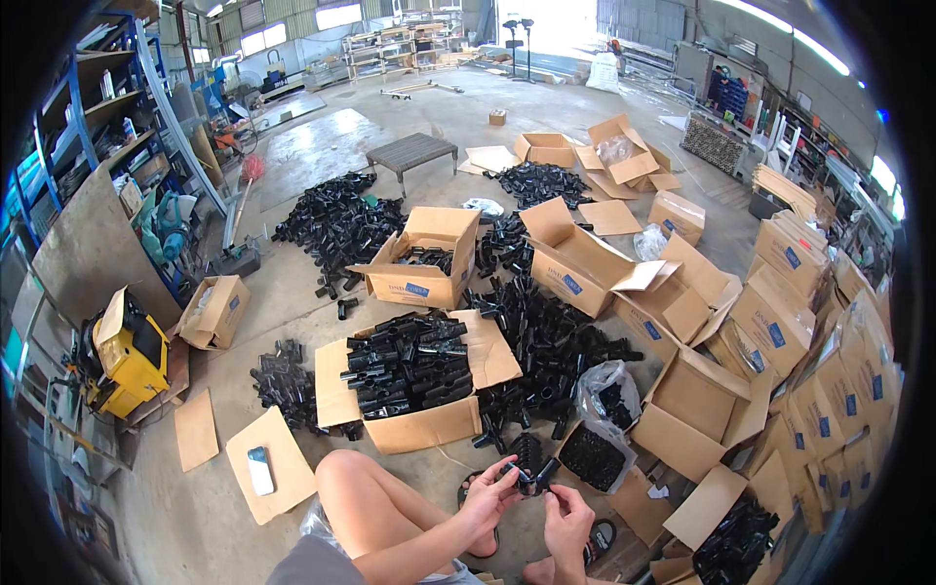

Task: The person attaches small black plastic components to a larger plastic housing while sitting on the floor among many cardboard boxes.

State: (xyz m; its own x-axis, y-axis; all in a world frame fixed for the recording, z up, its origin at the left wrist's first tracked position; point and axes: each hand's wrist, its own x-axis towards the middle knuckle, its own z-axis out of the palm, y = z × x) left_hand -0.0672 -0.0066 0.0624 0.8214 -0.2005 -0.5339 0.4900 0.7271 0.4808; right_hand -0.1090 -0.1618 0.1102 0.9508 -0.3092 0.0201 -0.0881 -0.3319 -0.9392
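Note:
Low in front of me, between my knees, my left hand [489, 499] grips a black pipe fitting [546, 475] with arms going off at angles. My right hand [567, 525] has its fingers pinched together just under the fitting's right side. Whatever those fingertips hold is too small to make out. Right behind the fitting lies a dark ribbed piece [525, 451], partly covered by it. Beside my right hand, a carton lined with a clear plastic bag [624, 390] contains small black parts [593, 458].
An open carton [424, 429] heaped with black fittings stands ahead, with loose piles [341, 224] around and beyond it. More cartons [692, 390] crowd the right. A phone [259, 470] lies on cardboard at left, near a yellow machine [132, 356]. A low table [413, 151] stands farther back.

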